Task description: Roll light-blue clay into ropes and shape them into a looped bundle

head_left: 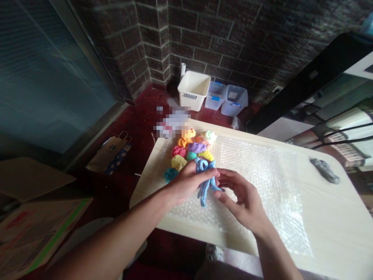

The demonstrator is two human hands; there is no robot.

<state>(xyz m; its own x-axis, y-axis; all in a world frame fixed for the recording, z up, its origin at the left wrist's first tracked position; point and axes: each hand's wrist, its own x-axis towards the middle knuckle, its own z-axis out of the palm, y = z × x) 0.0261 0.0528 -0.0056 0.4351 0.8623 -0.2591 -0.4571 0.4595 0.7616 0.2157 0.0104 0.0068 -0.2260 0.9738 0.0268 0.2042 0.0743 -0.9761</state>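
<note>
A light blue, soft, twisted strip of cloth-like material [204,181] hangs in loops and loose ends between my hands, over the table. My left hand [186,182] is closed on its upper part, with the thumb laid across the front. From the other side my right hand [240,198] has curled fingers and a thumb at the strip's right-hand end; some fingertips are hidden behind it. Just beyond lie crumpled bundles of similar look: a purple one [197,147], a pale yellow one [178,162], a teal one [170,175], a red one [178,151] and several others.
Bubble wrap [256,186] covers much of the pale wooden table [329,210]. A grey lump [325,171] lies at the table's right. On the floor stand a white bin [194,91], clear plastic boxes [234,101], a paper bag [109,153] and a cardboard box [43,229].
</note>
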